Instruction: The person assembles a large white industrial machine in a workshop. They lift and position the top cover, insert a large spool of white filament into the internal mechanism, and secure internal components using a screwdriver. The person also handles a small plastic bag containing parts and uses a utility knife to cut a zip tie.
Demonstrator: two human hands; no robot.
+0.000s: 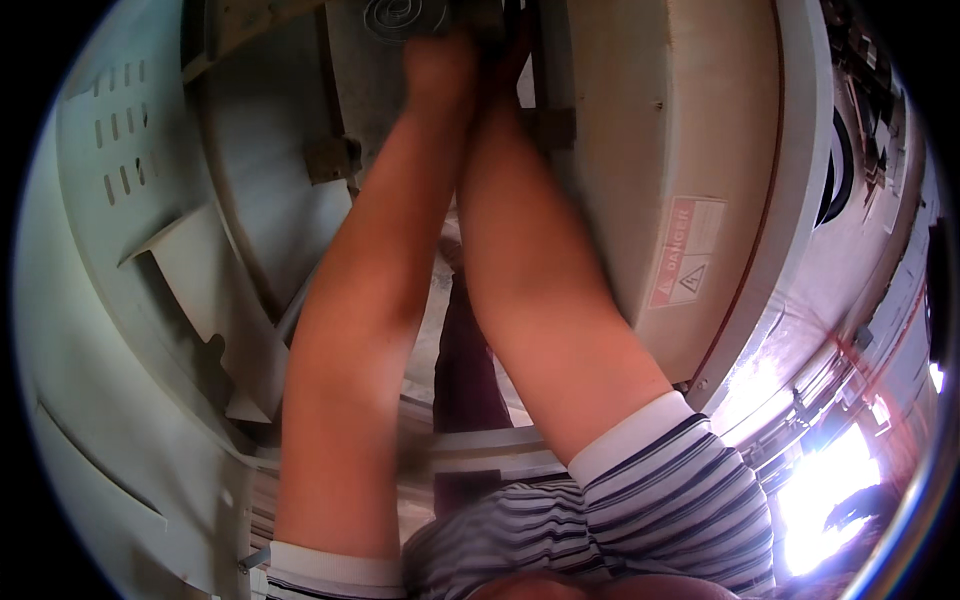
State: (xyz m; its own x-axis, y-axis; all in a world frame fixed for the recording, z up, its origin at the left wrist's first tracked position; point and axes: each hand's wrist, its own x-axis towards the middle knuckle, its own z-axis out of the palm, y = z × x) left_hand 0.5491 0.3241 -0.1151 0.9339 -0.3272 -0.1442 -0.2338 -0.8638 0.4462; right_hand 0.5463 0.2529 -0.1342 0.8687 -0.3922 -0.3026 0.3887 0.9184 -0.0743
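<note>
Both my arms reach deep into a metal cabinet [620,150], close together at the top of the view. My left hand [440,65] is bent at the wrist beside a dark part at the cabinet's far end; its fingers are hidden. Just to its right, my right hand [512,62] lies in shadow, mostly lost in the dark. What either hand touches or holds cannot be made out. A grey spiral-shaped piece [403,17] shows just beyond my left hand.
A pale panel with slots [125,125] and a bent metal flange [205,285] line the left side. Brown brackets [330,160] jut inward on both sides. A red and white warning label [687,252] is on the right wall. A metal sill [490,440] crosses below my forearms.
</note>
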